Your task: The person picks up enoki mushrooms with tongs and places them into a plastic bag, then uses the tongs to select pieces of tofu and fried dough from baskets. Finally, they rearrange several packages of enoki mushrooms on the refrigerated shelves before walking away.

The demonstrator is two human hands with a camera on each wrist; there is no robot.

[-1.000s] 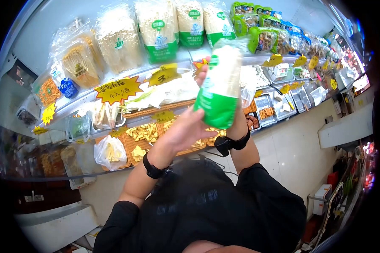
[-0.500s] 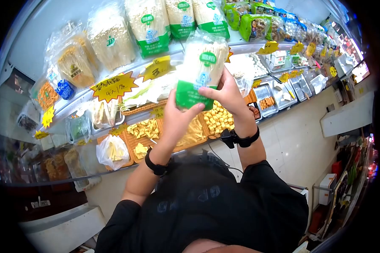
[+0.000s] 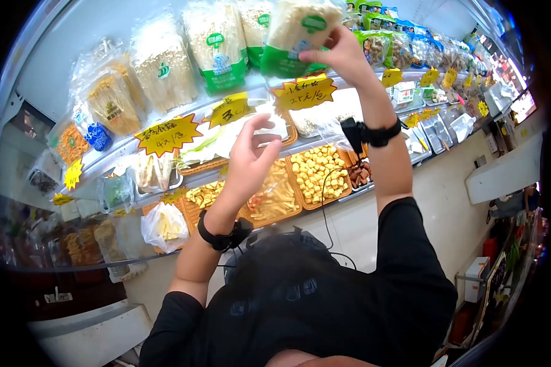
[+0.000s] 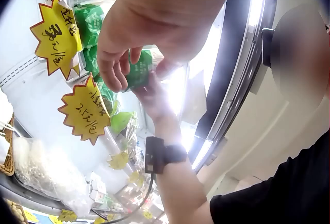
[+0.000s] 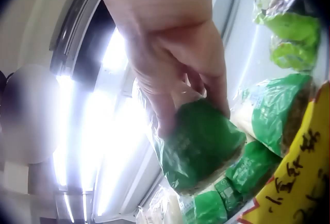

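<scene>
In the head view my right hand [image 3: 344, 56] grips the side of a pack of enoki mushrooms [image 3: 301, 37], its thumb across the front. This clear bag with a green base is tilted at the shelf, in front of similar packs. The right wrist view shows the thumb and fingers on either side of the green end [image 5: 203, 144] of the pack. My left hand [image 3: 251, 156] is held in the air below the shelf, fingers loosely bent and nothing in them. More enoki packs [image 3: 216, 46] stand on the shelf to the left.
Yellow price tags [image 3: 304, 92] line the shelf edge. Below sit baskets of tofu cubes [image 3: 317, 174] and pale strips [image 3: 272, 199], beside a white plastic bag [image 3: 165, 225]. Green mushroom bags [image 3: 376, 46] stand at right. A cable [image 3: 326, 211] hangs from my right wrist camera.
The enoki pack, earlier held in both hands over the trays, has moved up to the shelf in my right hand. My left hand has let go of it and stays lower down.
</scene>
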